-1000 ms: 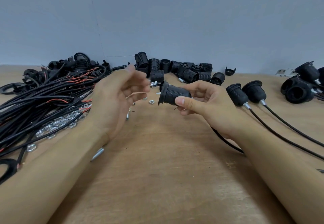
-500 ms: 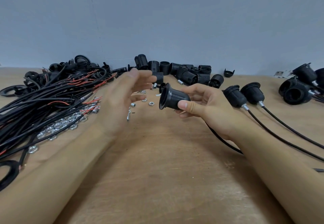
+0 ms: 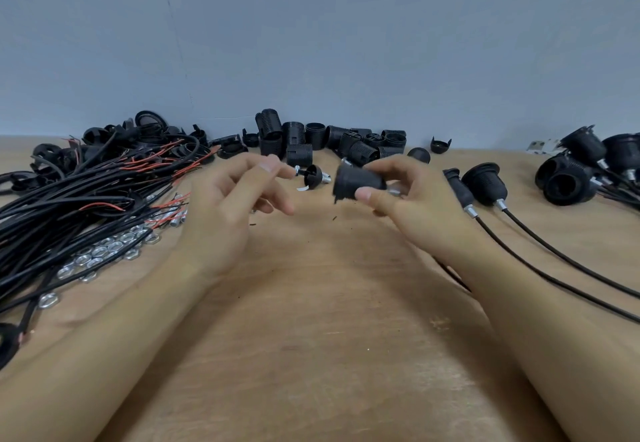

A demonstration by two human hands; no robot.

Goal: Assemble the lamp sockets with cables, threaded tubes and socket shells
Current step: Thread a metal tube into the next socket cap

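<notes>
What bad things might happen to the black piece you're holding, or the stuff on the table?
The right hand grips the black socket shell only by its fingertips above the table, so it might slip and drop. The loose nuts lie half under the cable bundle; dragging a cable out could scatter them. The left hand is empty, so nothing backs up that grip.

Black flanged socket shell [image 3: 358,182] lies sideways, raised above table.

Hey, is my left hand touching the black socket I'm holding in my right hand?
Apart. The head view shows bare table between the left hand and the socket.
</notes>
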